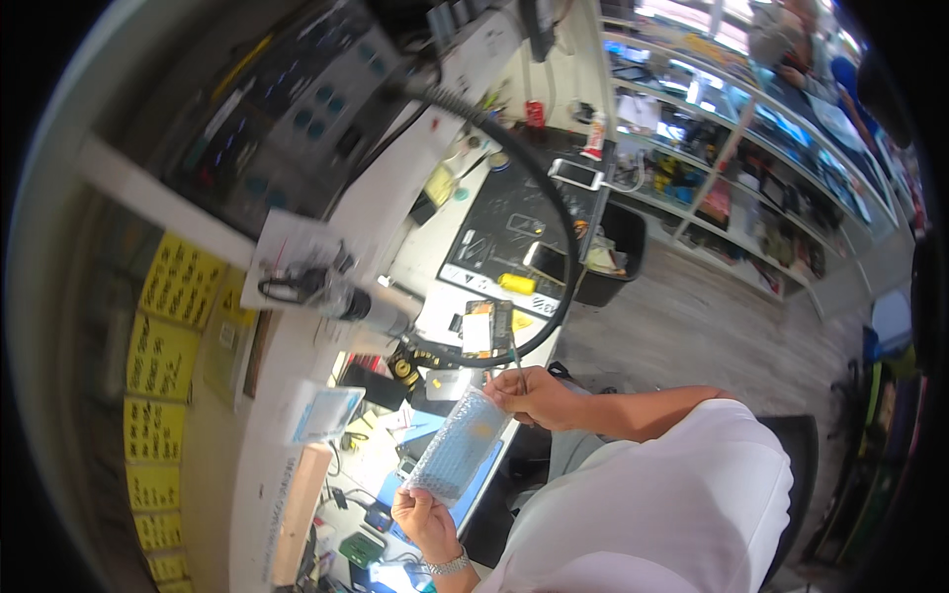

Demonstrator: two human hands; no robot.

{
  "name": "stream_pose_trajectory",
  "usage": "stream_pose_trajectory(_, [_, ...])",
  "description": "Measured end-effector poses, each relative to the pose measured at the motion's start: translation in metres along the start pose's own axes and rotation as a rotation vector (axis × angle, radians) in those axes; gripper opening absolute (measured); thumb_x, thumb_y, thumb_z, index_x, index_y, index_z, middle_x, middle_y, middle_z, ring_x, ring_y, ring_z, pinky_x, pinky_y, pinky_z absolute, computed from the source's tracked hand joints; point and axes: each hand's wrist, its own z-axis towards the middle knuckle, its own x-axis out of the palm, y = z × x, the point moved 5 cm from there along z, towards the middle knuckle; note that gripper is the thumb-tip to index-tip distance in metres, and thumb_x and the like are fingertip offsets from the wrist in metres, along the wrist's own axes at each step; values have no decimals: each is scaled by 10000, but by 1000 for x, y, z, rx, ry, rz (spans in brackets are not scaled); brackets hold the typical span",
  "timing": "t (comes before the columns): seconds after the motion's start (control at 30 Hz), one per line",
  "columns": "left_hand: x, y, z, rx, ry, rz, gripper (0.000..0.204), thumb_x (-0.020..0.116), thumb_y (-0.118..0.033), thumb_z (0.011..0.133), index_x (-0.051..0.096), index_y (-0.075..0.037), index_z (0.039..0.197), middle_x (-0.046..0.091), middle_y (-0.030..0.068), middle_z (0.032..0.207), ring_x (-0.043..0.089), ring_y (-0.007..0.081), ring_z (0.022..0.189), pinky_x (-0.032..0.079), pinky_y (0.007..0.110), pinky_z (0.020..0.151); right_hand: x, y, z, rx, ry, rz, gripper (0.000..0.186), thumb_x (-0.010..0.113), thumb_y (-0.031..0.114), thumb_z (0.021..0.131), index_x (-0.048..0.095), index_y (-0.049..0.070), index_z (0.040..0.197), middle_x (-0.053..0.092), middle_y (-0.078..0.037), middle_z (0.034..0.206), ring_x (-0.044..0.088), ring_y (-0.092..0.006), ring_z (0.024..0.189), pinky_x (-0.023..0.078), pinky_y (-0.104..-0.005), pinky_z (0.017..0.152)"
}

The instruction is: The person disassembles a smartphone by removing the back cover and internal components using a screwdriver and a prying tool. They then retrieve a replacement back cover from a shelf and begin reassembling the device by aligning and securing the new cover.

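My left hand, with a metal watch on the wrist, pinches the lower end of a translucent bubble-wrap pouch. My right hand is closed on the pouch's upper corner and on a thin metal tool that points up. Above that hand an opened phone-like device, partly covered by a white piece, lies on the workbench. A dark mat farther back carries phones and a yellow cylinder. Cables, small gadgets and papers crowd the bench around my left hand.
A dark flexible loop arches over the bench, near a clamped cylindrical fixture. A black bin stands beside the bench. Display shelves and another person are at upper right. A black chair is behind me at right.
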Motion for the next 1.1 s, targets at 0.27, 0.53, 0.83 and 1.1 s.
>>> stream_pose_trajectory(0.27, [-61, 54, -19, 362, -126, 98, 389, 872, -272, 920, 643, 21, 1035, 612, -9, 904, 553, 75, 814, 432, 236, 740, -21, -77, 22, 111, 198, -174, 194, 792, 19, 947, 718, -29, 1119, 759, -47, 964, 634, -37, 733, 423, -196, 532])
stream_pose_trajectory(0.53, [-108, 172, -75, 523, -86, 50, 308, 851, -199, 929, 644, 17, 1002, 652, 60, 987, 569, 116, 866, 448, 253, 794, -96, -140, -3, -89, 345, -327, 146, 764, 70, 992, 729, -41, 1080, 755, -51, 923, 637, -52, 769, 490, -211, 673])
stream_pose_trajectory(0.83, [-134, 176, -164, 695, -212, -49, 330, 767, -252, 1003, 620, 8, 1143, 698, 93, 1120, 656, 168, 1073, 511, 321, 968, -153, -97, -64, -403, 53, -163, 174, 741, 215, 1032, 675, 68, 963, 649, 36, 793, 473, -2, 569, 325, -196, 460])
stream_pose_trajectory(1.1, [-247, 131, -88, 864, -590, -159, 251, 687, -186, 1058, 604, 16, 1180, 692, 92, 1126, 687, 161, 990, 574, 306, 891, -135, -124, -52, -363, -5, -65, 205, 733, 216, 1035, 644, 41, 975, 657, 6, 793, 502, -28, 534, 325, -214, 429])
